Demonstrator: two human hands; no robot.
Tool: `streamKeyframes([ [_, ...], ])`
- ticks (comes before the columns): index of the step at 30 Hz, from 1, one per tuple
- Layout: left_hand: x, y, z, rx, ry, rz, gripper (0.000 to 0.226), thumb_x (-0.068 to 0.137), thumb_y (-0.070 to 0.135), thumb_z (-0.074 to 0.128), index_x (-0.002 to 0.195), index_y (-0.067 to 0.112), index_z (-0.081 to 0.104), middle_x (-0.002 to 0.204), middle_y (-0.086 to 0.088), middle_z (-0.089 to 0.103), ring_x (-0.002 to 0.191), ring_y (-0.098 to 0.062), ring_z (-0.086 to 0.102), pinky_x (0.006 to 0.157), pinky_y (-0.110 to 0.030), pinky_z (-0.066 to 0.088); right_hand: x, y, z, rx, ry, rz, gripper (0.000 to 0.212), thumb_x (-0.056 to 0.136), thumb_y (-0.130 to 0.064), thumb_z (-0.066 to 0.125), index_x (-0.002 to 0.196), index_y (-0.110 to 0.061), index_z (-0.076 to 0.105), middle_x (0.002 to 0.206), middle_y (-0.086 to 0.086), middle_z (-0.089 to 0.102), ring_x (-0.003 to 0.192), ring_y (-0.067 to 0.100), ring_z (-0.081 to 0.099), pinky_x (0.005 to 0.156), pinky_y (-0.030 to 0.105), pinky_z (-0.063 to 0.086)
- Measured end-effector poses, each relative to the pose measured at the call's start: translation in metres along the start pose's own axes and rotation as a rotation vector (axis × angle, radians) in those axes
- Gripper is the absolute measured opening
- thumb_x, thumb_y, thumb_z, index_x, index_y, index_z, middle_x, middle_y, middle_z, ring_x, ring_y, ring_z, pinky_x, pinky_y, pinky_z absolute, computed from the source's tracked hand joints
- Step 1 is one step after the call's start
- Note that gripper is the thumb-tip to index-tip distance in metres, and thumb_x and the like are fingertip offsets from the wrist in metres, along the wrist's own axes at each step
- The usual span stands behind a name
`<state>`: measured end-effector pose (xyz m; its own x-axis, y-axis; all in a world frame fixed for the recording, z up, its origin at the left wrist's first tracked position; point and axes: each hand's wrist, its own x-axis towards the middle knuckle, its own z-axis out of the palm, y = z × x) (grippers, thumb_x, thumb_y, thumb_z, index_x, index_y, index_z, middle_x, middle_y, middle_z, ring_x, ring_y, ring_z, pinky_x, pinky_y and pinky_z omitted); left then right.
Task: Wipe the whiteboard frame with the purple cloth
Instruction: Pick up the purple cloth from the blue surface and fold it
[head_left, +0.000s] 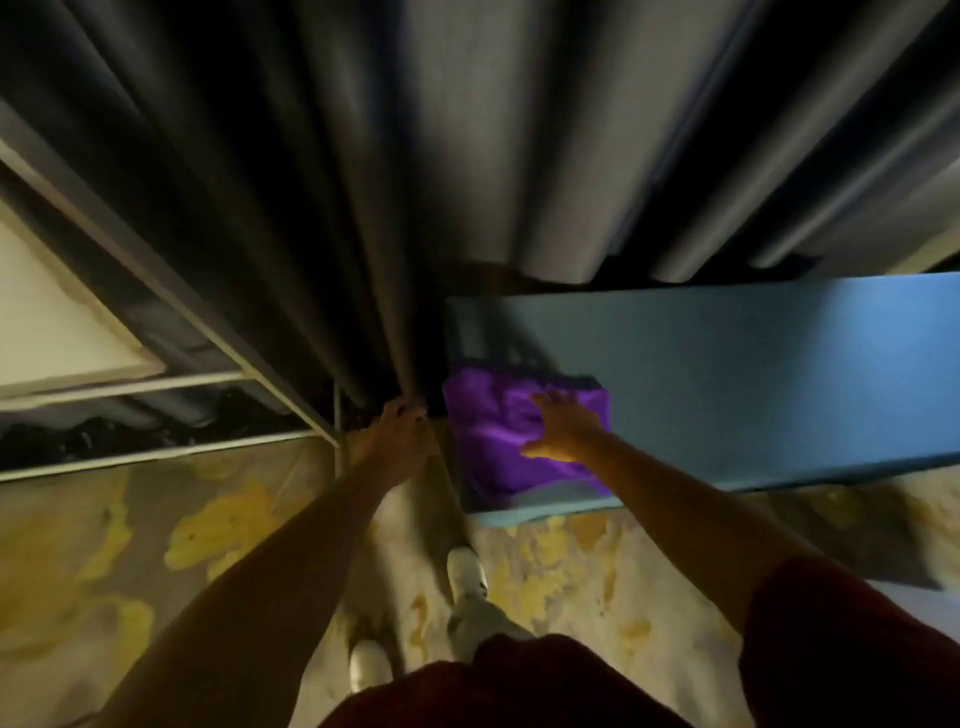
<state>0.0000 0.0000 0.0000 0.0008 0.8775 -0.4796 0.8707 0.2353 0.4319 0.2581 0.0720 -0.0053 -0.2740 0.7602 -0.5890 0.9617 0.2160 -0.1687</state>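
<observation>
The purple cloth (498, 436) lies crumpled on the left end of a blue table (753, 374). My right hand (563, 428) rests flat on the cloth with its fingers spread. My left hand (402, 431) reaches forward and closes around the bottom of a dark curtain fold (384, 291), beside the thin white frame (171, 291) that runs diagonally at the left. A pale board panel (57, 322) sits inside that frame at the far left. The picture is blurred by motion.
Grey curtains (519, 130) hang across the whole back. The floor (156, 545) is worn, with yellow patches. My white shoes (467, 571) and dark red shorts (519, 691) show at the bottom. Dark clutter (104, 436) lies under the frame's lower bars.
</observation>
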Motion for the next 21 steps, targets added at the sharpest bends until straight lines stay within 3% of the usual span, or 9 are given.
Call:
streamKeyframes([
  [2,0.006,0.003,0.010,-0.042,0.000,-0.047,0.052,0.105,0.028,0.058,0.153,0.009,0.050,0.167,-0.015,0.038,0.154,-0.034,0.038,0.125,-0.046,0.029,0.003,0.011,0.008,-0.089,-0.026,0.055,0.102,0.074,-0.049,0.077,0.155,-0.025,0.019,0.164,0.008,0.014,0.147,0.033,0.020,0.111,0.058,0.033],
  [4,0.002,0.008,0.023,-0.091,-0.015,-0.067,0.046,0.105,0.023,0.058,0.148,0.004,0.055,0.159,-0.018,0.049,0.147,-0.034,0.047,0.118,-0.033,0.030,0.000,0.024,0.024,-0.179,0.017,0.063,0.095,0.077,-0.042,0.075,0.154,-0.025,0.022,0.161,0.009,0.018,0.145,0.032,0.022,0.109,0.055,0.036],
  [6,0.004,0.011,0.037,-0.165,-0.037,-0.099,0.038,0.104,0.015,0.060,0.138,-0.002,0.063,0.146,-0.024,0.059,0.134,-0.039,0.059,0.102,-0.023,0.037,0.002,0.034,0.032,-0.191,0.073,0.025,0.083,0.080,-0.034,0.072,0.151,-0.024,0.030,0.155,0.007,0.027,0.139,0.032,0.029,0.105,0.048,0.042],
  [10,0.006,0.014,0.041,-0.213,-0.074,-0.144,0.040,0.107,0.028,0.056,0.144,0.013,0.059,0.147,-0.012,0.060,0.130,-0.030,0.062,0.105,-0.037,0.047,0.015,0.039,0.025,-0.169,0.167,0.004,0.059,0.083,-0.015,0.064,0.139,-0.022,0.048,0.138,0.007,0.048,0.124,0.034,0.045,0.099,0.041,0.046],
  [13,0.008,0.017,0.031,-0.251,0.029,-0.100,0.038,0.105,0.028,0.057,0.142,0.018,0.061,0.144,-0.010,0.063,0.123,-0.022,0.063,0.097,-0.033,0.046,0.031,0.024,-0.003,-0.102,0.164,-0.017,0.044,0.085,-0.020,0.061,0.129,-0.023,0.057,0.123,0.011,0.064,0.110,0.035,0.061,0.086,0.038,0.051],
  [16,0.012,0.020,0.011,-0.245,0.132,-0.026,0.052,0.100,0.032,0.065,0.150,0.024,0.052,0.152,-0.007,0.057,0.137,-0.027,0.057,0.107,-0.030,0.042,0.042,-0.013,-0.036,-0.031,0.079,-0.123,0.049,0.085,-0.027,0.062,0.133,-0.024,0.053,0.116,0.010,0.068,0.102,0.033,0.065,0.079,0.035,0.050],
  [19,0.012,0.016,-0.025,-0.189,0.223,0.051,0.077,0.094,0.039,0.071,0.161,0.031,0.035,0.167,0.000,0.041,0.156,-0.026,0.035,0.127,-0.049,0.031,0.045,-0.066,-0.072,0.130,-0.055,-0.331,0.047,0.086,-0.031,0.068,0.129,-0.018,0.054,0.114,0.009,0.066,0.101,0.028,0.065,0.082,0.036,0.051],
  [21,0.004,0.006,-0.052,-0.120,0.249,0.069,0.084,0.090,0.037,0.074,0.163,0.027,0.034,0.168,-0.003,0.039,0.159,-0.030,0.029,0.129,-0.052,0.025,0.039,-0.107,-0.097,0.201,-0.115,-0.477,0.049,0.085,-0.034,0.069,0.130,-0.021,0.055,0.116,0.004,0.066,0.103,0.022,0.064,0.088,0.037,0.052],
])
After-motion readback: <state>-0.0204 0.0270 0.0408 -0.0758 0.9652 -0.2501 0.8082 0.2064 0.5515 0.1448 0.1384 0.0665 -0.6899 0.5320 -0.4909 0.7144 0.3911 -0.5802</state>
